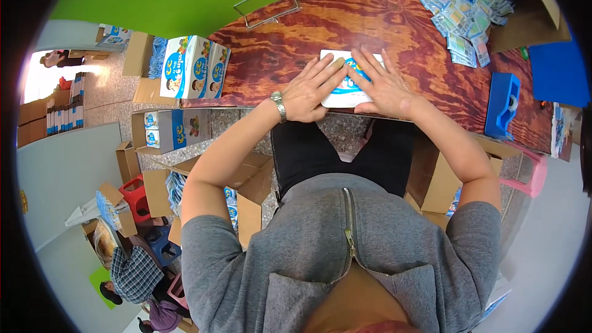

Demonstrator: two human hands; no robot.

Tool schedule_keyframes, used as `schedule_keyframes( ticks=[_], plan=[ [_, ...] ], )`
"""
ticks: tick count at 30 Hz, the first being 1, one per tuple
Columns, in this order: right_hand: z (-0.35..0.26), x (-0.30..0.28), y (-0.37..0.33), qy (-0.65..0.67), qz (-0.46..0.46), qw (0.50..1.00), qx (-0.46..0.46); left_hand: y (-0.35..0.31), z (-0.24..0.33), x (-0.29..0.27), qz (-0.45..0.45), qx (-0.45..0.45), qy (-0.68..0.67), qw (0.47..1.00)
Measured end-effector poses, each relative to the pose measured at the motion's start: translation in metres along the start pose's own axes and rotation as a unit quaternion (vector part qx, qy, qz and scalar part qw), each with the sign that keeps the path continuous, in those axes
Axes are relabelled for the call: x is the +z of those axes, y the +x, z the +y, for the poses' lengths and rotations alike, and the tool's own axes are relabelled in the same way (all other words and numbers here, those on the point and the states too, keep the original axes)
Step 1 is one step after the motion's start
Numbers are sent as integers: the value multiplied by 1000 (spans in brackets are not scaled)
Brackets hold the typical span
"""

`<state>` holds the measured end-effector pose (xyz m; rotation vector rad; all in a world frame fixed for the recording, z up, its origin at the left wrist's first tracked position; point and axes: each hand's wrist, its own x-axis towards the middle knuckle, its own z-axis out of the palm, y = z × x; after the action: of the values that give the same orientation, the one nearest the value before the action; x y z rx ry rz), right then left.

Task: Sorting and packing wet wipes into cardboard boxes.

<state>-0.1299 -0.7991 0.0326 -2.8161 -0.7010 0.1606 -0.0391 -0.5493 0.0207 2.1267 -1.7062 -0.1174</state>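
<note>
A small white carton [344, 100] with blue and coloured print lies on the reddish wood-grain table near its front edge. My left hand [310, 90], with a watch on the wrist, rests on the carton's left part with fingers stretched out. From the other side my right hand [385, 88] lies flat across its right part, fingers extended. Both sets of fingertips point inward and almost meet over the print. Neither hand is wrapped around the carton. Part of its top is hidden under the fingers.
Left on the table stand stacked printed cartons [194, 68]. A wire stand [268, 6] sits behind. Small sachets [468, 9] spill from a cardboard box [524, 24] at far right, near a blue tape dispenser [504, 105]. Open boxes [250, 200] surround my legs. Other people sit lower left.
</note>
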Motion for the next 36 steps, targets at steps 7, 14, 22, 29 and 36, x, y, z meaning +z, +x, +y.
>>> schedule_keyframes(
  ticks=[7, 14, 22, 29, 36],
  plan=[
    [-14, 22, 0, -32, 67, 997, 35, 8, 8, 27, 78, -62, 32, 995],
    [-4, 26, -6, -26, 99, 995, -15, 6, -1, 31, 76, -4, 131, 988],
    [19, 5, -17, -15, 15, 993, -116, 1, -7, 17, 41, 54, 144, 987],
    [23, -21, -14, 12, -40, 991, -124, 5, -6, 5, 37, 45, 29, 998],
    [15, -6, -18, -55, -19, 994, -97, 4, -4, 10, 47, 61, 52, 996]
  ],
)
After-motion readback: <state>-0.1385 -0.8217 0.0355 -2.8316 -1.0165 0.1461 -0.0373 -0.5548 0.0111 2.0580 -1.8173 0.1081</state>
